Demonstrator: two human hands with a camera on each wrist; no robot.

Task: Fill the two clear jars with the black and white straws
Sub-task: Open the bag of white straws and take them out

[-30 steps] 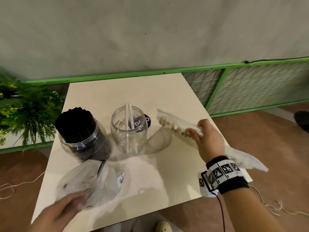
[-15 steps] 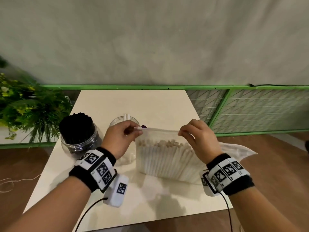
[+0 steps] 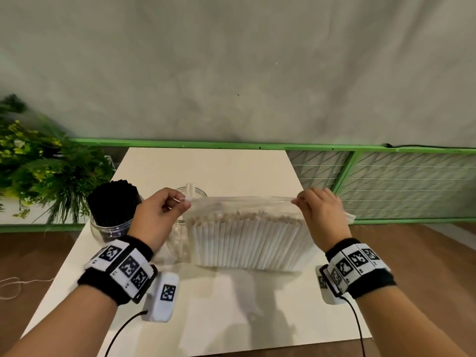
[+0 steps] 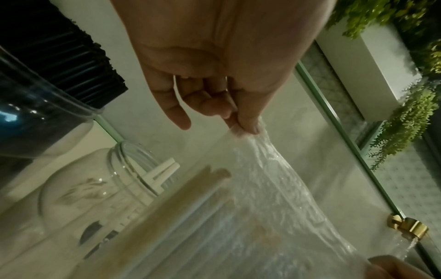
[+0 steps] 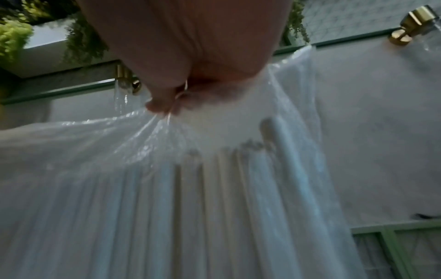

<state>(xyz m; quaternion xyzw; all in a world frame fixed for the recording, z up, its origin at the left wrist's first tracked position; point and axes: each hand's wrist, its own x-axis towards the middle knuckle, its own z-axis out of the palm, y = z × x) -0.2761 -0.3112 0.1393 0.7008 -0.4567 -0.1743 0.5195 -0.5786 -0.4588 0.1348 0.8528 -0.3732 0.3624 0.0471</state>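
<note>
A clear plastic bag [image 3: 247,238] packed with white straws [image 3: 244,243] stands upright on the table, held up by both hands. My left hand [image 3: 164,210] pinches the bag's top left corner [image 4: 245,130]. My right hand [image 3: 316,210] pinches the top right corner [image 5: 164,113]. Behind my left hand stands a clear jar [image 3: 177,240] with two white straws [image 4: 164,169] in it. To its left, a second clear jar [image 3: 110,228] is packed full of black straws [image 3: 113,199].
The cream table [image 3: 206,171] has bare room behind the bag and in front of it. A leafy plant [image 3: 38,171] stands off the table's left edge. A green-framed mesh fence [image 3: 386,184] runs behind and to the right.
My left hand left the empty bag at the front left and took the straw bag's top left corner. Both hands raised the bag upright and pulled its top edge wider.
</note>
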